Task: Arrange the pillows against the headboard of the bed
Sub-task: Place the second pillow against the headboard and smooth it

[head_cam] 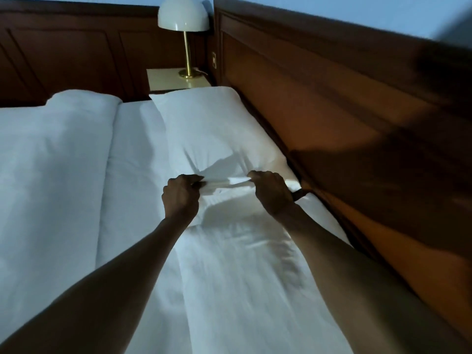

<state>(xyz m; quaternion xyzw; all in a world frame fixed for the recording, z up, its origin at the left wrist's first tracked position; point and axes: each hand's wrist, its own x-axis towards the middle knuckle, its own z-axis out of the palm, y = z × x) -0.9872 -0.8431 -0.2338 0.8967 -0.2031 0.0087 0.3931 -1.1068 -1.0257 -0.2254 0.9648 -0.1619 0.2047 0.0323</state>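
Headboard [332, 103] tight beside pillow [212, 129]

White cloth covers the bed: the far pillow [217, 129] is smooth matt cotton-like fabric, creased where the bare hands, left [181, 194] and right [270, 190], pinch its near edge. The near pillow [250, 264] shows finer wrinkles. At left, a folded duvet [53, 159] looks soft and matt. The headboard [344, 118], right of frame, is dark polished wood with a low sheen. At top, the lamp [184, 19] has a glossy cream shade and shiny brass-coloured metal stem.
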